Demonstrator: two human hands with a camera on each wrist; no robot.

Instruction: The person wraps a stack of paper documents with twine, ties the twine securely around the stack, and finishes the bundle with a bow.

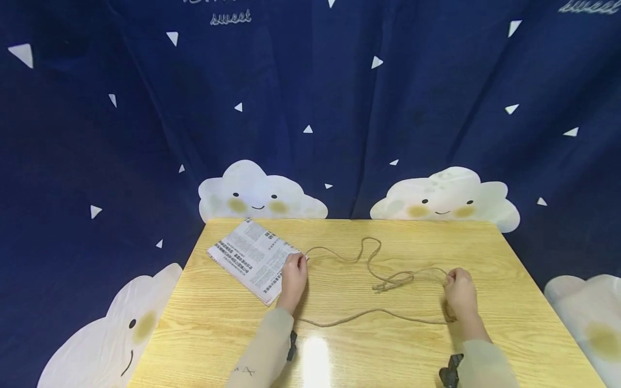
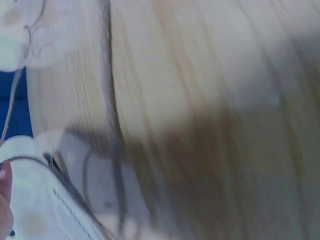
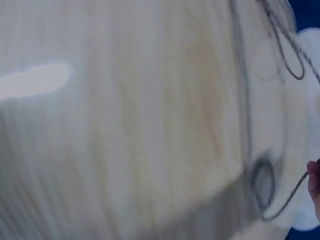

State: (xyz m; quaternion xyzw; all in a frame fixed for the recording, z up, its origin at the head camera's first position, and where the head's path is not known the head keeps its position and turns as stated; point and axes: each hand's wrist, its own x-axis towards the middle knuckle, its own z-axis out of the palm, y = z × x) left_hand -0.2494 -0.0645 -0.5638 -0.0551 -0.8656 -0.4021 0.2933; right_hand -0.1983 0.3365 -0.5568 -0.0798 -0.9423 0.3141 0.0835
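Head view: the cord (image 1: 378,310) lies in loose curves over the tabletop (image 1: 368,355), spread between the two hands, with a small tangle nearer the right. The left hand (image 1: 294,277) pinches it beside the right-hand corner of the newspaper (image 1: 254,258); the right hand (image 1: 460,291) pinches it too, on the far side of the tangle, and a low strand crosses the wood nearer the person. The work looks like sorting out this cord, so I would judge it best to hold the left end steady, tease the crossed loops apart before drawing the right hand away, and avoid a hard pull that could tighten them into a knot. Left wrist view: a blurred strand runs down the wood, and only a bit of the hand shows at the edge; its grip is easier to read from above. Right wrist view: fingertips at the edge nip the cord, which droops into a round loop; lifting gently should free that loop without twisting it.
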